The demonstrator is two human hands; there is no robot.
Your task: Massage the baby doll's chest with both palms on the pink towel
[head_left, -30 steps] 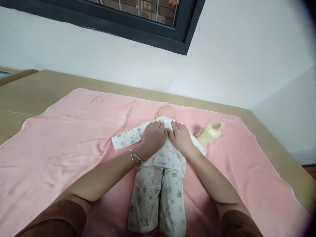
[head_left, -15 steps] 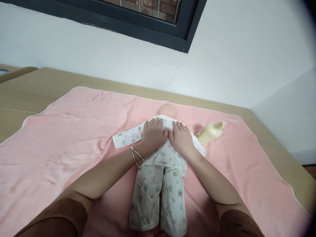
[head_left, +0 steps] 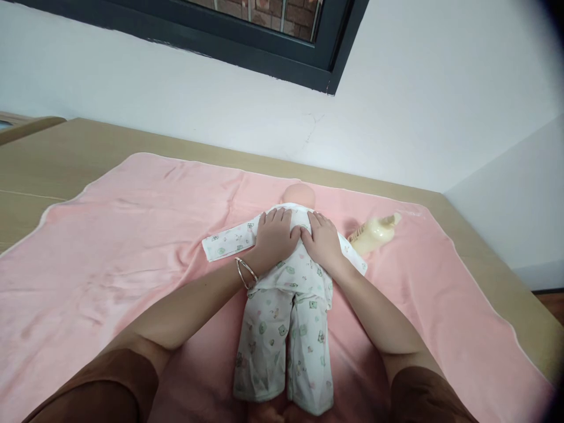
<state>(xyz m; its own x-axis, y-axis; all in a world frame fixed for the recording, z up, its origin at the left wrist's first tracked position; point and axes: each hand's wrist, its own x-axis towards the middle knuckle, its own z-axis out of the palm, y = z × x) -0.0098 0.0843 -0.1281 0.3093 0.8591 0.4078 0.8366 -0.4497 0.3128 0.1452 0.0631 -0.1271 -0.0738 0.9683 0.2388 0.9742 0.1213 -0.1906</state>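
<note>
A baby doll [head_left: 298,193] in white patterned pyjamas lies stretched out on a pink blanket [head_left: 167,188], its bald head toward the wall. My left hand [head_left: 275,235] rests flat on the left side of the upper back of its pyjama top [head_left: 291,270], fingers stretched out. On the right side of the same top lies my right hand [head_left: 324,238], also flat. The two thumbs come close together at the middle. Below, the pyjama trousers [head_left: 264,346] cover the doll's legs. The doll's face is hidden. Neither hand grips anything.
Right of the doll, a pale yellow pump bottle [head_left: 376,233] lies on the blanket. The wooden table [head_left: 110,138] shows around the blanket's edges. Behind it stand a white wall [head_left: 247,111] and a dark window frame [head_left: 328,79].
Both hands stay flat on the doll's back and have slid slightly toward its head. The trouser hems sit a little higher in view.
</note>
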